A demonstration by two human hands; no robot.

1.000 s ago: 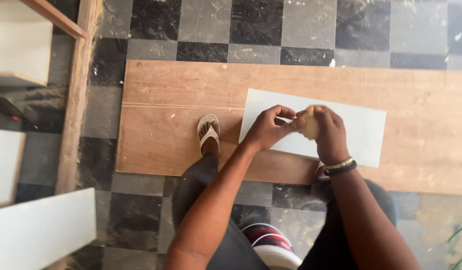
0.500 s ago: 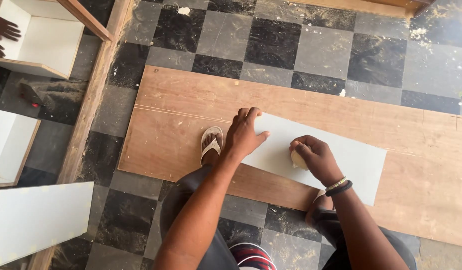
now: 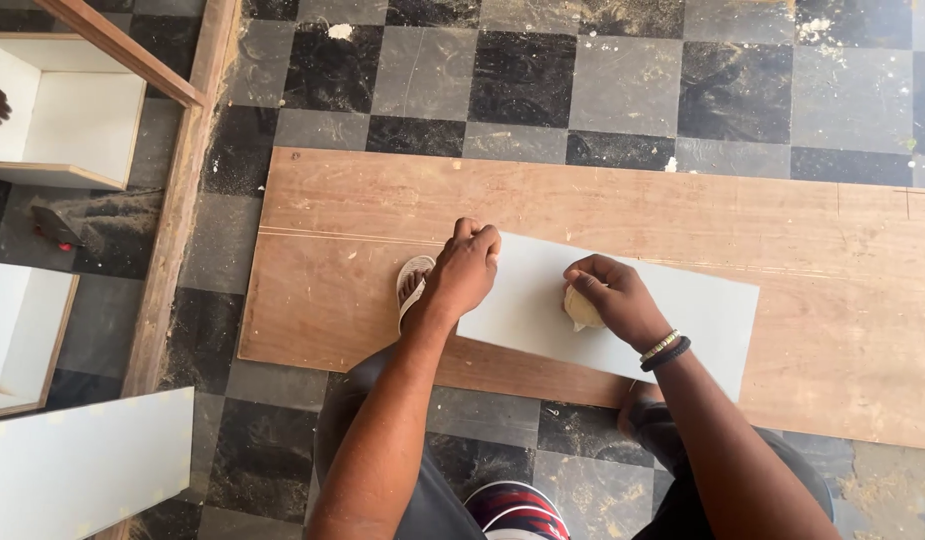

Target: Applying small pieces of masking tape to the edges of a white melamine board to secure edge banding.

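The right hand (image 3: 619,300) has its fingers curled tight around a small tan wad (image 3: 580,309), pressed flat against a smooth white panel (image 3: 702,310). The left hand (image 3: 465,270) curls loosely over the panel's near corner, pinning it. The panel lies on a long, scuffed plywood sheet (image 3: 362,200), itself on dusty checkered tiles (image 3: 522,80).

I count one long brown plywood sheet (image 3: 542,200) on the floor and one flat white rectangular panel (image 3: 682,310) lying on it. Two hands are at work — one left hand (image 3: 464,270), one right hand (image 3: 612,300) — with one small tan pad (image 3: 580,308). One pale sandal (image 3: 412,285), two open white cabinet boxes (image 3: 67,120).
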